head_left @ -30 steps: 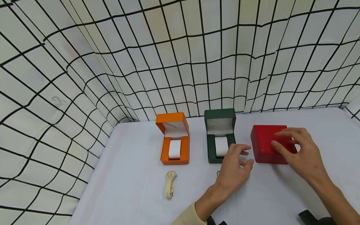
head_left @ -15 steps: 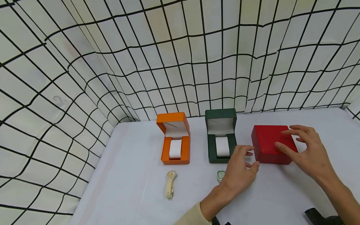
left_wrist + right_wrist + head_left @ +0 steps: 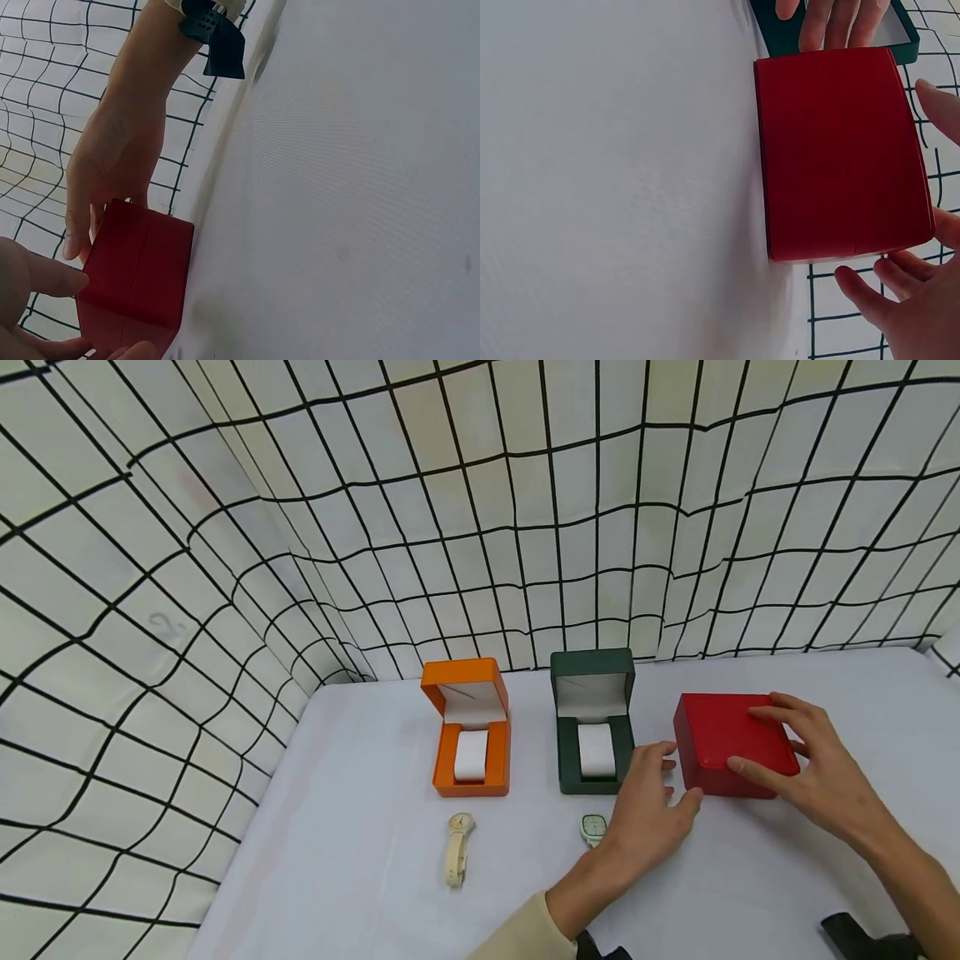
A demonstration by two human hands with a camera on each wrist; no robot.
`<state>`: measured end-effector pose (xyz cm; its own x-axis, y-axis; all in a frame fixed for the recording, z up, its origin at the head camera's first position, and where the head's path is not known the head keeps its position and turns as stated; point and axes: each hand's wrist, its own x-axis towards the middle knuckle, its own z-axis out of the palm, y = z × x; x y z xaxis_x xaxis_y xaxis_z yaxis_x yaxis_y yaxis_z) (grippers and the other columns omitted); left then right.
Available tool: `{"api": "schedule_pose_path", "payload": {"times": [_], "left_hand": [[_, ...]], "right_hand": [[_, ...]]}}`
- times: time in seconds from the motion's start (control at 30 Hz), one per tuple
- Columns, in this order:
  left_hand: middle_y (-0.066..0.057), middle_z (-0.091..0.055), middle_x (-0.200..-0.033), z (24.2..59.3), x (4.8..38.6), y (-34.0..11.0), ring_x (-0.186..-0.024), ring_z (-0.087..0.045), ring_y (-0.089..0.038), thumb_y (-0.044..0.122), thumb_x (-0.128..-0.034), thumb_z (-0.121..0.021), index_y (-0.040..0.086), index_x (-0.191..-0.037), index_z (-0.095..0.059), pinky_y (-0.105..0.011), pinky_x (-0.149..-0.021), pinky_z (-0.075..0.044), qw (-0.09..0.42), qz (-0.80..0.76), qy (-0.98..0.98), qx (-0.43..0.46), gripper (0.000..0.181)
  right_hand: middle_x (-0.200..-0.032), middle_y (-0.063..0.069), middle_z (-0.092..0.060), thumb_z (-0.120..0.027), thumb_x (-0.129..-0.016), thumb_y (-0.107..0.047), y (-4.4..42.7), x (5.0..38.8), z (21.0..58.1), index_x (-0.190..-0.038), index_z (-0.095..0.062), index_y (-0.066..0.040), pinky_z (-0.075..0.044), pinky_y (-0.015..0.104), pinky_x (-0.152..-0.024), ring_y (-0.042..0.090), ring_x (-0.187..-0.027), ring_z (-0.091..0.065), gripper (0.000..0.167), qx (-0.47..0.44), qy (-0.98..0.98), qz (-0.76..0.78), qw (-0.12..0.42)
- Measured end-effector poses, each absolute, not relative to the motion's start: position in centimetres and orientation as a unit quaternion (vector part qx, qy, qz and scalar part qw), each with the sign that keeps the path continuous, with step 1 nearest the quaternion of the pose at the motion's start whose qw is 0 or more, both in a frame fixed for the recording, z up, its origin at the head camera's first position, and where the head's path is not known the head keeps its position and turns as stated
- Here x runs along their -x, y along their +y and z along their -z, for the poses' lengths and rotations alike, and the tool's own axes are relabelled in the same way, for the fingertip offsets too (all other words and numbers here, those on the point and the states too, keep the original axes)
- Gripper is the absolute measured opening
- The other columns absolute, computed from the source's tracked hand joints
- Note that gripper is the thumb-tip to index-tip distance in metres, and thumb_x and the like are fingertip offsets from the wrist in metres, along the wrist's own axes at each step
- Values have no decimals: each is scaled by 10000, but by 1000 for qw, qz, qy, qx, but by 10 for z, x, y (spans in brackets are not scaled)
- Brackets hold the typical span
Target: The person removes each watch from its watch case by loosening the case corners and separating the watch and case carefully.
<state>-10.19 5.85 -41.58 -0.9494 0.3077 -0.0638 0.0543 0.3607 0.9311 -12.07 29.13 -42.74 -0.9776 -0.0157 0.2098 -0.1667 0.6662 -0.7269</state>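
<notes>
A closed red box (image 3: pixel 723 735) stands on the white cloth between the two hands. My left hand (image 3: pixel 648 814) is at its left side, thumb apart from the fingers, and the fingertips appear to touch that wall. Over its right edge reaches my right hand (image 3: pixel 832 777), fingers loosely bent and thumb above the front edge. In the right wrist view, the right fingers (image 3: pixel 862 292) lie just off or lightly against the side of the red box (image 3: pixel 840 157); exact contact is unclear. A watch with a green-rimmed square face (image 3: pixel 592 827) lies partly hidden behind the left wrist.
An open green watch box (image 3: pixel 592 662) with a white cushion stands left of the red one. Further left is an open orange watch box (image 3: pixel 463 671), with a cream watch (image 3: pixel 456 850) in front. Black grid netting (image 3: pixel 480 527) walls the table's back and left side.
My left hand has moved right, up to the red box, uncovering the green-rimmed watch face. My right hand has shifted slightly over the box's right edge. The box stays closed.
</notes>
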Motion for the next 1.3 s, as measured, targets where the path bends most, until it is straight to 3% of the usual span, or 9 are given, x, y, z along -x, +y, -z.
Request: {"api": "schedule_pose_path", "payload": {"times": [0.3,0.47,0.57,0.7,0.9,1.07,1.3], "left_hand": [[50,-502,-1511,420,102,64,-1228,-577,-48,191,-987,-706,161,-1516,-445,-166,-910,-561,127,-552,818,-95,591],[71,-491,-1522,423,101,67,-1309,-539,-63,199,-995,-692,170,-1531,-432,-162,-941,-553,133,-554,816,-98,596],[67,-483,-1533,423,101,67,-1333,-532,-79,203,-996,-690,163,-1541,-418,-167,-944,-556,135,-551,816,-106,611],[51,-467,-1555,422,101,68,-1367,-526,-104,201,-996,-690,141,-1550,-403,-172,-953,-556,140,-544,819,-117,627],[44,-458,-1559,423,100,70,-1380,-510,-87,183,-993,-691,123,-1561,-379,-173,-982,-550,143,-543,818,-127,651],[49,-448,-1550,423,98,75,-1371,-484,-54,181,-988,-695,123,-1550,-384,-193,-1036,-529,134,-538,823,-126,645],[53,-428,-1542,423,96,84,-1382,-458,-43,157,-980,-701,101,-1543,-374,-227,-1105,-495,116,-530,832,-117,654]], "right_hand": [[-1716,217,-161,-908,-771,-221,296,124,433,-1584,-377,-111,-236,-65,-802,576,-1452,-243,978,-66,-905,-414,74],[-1727,206,-128,-919,-756,-220,299,127,436,-1607,-336,-135,-274,-62,-793,554,-1417,-249,1035,-80,-902,-421,60],[-1731,187,-128,-924,-745,-209,302,128,438,-1617,-328,-164,-279,-57,-811,464,-1438,-244,1057,-92,-900,-422,60],[-1734,167,-130,-938,-713,-173,307,130,442,-1614,-338,-189,-271,-65,-838,232,-1475,-233,1082,-109,-897,-423,66],[-1733,158,-145,-946,-680,-130,311,134,443,-1595,-359,-180,-273,-65,-861,-74,-1355,-217,1089,-129,-891,-430,63],[-1724,120,-193,-950,-674,-133,313,136,444,-1592,-373,-205,-268,-34,-840,-152,-1265,-204,1087,-128,-894,-425,61],[-1673,153,-264,-957,-667,-122,316,137,444,-1568,-423,-194,-273,-31,-834,-150,-1276,-212,1050,-127,-895,-423,68]]}}
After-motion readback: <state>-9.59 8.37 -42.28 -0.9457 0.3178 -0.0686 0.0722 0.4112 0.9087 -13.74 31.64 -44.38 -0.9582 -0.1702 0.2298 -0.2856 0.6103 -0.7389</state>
